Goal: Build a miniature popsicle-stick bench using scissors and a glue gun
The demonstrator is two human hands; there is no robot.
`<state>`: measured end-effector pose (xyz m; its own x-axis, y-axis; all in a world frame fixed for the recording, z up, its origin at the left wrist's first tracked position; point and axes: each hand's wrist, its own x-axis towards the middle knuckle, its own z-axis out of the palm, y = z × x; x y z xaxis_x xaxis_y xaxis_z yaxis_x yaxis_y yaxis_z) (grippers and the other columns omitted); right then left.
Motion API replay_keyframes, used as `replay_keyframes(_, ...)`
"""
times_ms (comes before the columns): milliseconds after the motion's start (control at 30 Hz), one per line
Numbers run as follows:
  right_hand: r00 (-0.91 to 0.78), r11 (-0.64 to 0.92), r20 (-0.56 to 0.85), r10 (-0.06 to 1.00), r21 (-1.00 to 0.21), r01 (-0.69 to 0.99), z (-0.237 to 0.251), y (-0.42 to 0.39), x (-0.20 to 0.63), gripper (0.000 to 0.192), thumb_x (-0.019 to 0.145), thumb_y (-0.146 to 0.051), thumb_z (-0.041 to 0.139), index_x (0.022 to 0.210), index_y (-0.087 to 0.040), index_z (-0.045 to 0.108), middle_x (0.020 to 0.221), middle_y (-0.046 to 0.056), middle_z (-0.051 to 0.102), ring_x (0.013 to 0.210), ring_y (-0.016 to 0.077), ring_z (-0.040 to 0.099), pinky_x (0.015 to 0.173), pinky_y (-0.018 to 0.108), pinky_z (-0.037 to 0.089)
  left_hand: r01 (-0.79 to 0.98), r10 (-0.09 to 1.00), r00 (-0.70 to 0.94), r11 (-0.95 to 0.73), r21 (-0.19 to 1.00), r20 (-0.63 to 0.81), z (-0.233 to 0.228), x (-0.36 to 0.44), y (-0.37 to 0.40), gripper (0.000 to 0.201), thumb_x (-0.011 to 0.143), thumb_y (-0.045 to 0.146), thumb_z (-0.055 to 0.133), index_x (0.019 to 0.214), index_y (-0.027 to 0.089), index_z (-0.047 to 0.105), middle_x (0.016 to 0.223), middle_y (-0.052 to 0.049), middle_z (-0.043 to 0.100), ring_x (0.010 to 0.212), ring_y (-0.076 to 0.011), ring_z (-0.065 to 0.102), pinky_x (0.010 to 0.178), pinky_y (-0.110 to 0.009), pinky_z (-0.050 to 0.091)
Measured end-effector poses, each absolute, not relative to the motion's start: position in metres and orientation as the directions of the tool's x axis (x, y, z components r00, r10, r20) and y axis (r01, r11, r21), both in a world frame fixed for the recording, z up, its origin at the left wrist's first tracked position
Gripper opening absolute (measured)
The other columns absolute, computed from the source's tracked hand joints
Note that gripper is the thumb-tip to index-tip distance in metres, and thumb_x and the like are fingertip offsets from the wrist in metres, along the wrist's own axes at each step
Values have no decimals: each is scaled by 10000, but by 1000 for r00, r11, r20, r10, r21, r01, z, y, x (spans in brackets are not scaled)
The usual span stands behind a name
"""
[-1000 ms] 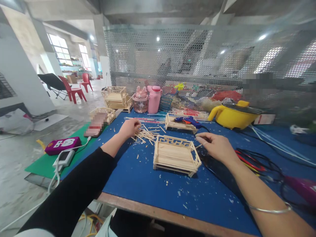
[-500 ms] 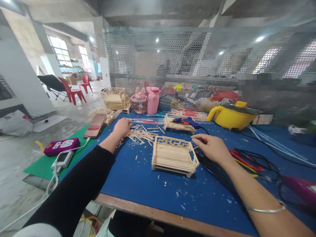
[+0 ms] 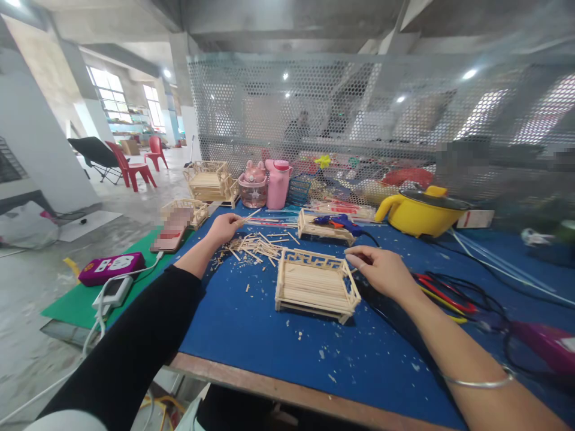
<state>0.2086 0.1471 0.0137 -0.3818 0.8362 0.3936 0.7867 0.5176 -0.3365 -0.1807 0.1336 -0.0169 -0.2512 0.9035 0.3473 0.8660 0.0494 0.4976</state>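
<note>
My left hand [image 3: 225,229] pinches a thin wooden stick [image 3: 250,216] above a loose pile of short cut sticks [image 3: 256,246]. In front of me on the blue tabletop stands a small bench-like frame [image 3: 317,281] made of wooden sticks, with a fretwork back and side rails. My right hand [image 3: 384,269] is at its back right corner, thumb and forefinger brought together; whether they grip anything is hidden. Behind the frame, a blue glue gun [image 3: 336,222] rests on a second stick frame [image 3: 308,227].
A yellow electric pot [image 3: 424,212] stands back right, with red-handled pliers [image 3: 449,296] and black cables nearer. A pink bottle [image 3: 278,185], a pink basket [image 3: 253,191] and stacked stick frames [image 3: 209,179] line the back left. A phone [image 3: 173,230] lies left. Perforated metal sheeting [image 3: 269,108] closes the back.
My left hand has come up slightly from the pile with a stick now showing in its fingers. My right hand stays by the frame's back corner.
</note>
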Motion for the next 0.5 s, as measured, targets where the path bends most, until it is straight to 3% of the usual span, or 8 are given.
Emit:
replay_keyframes(200,-322,508,438,839,-422,751,16,143,206,288,767,-388,555,894,-192,723,791,39,732,699,196,653,670,292,488,905,863,-186,-37,425,470,-8,-163,128,246,840,260,460,838,132,670,939,-117,679,925,-231,587,848,-331,422)
replay_keyframes(333,-236,571,564,791,-543,616,25,126,193,345,813,-404,529,1002,-167,693,852,57,725,747,191,654,688,290,499,886,719,84,-370,278,690,16,-116,104,191,857,266,495,840,162,655,904,-72,682,876,-195,584,839,-329,423)
replay_keyframes(433,-320,678,618,718,-518,522,33,111,181,360,837,-396,528,1092,-182,664,933,54,719,820,187,657,756,297,501,813,598,259,-559,163,758,29,-81,82,196,873,293,506,849,175,660,877,-56,687,861,-174,585,823,-314,428)
replay_keyframes(500,-381,722,627,679,-478,501,36,104,175,303,835,-374,543,1030,-196,692,961,51,721,874,193,659,815,307,493,785,576,329,-607,123,748,32,-66,72,195,879,288,503,855,176,660,863,-54,688,853,-171,583,811,-313,435)
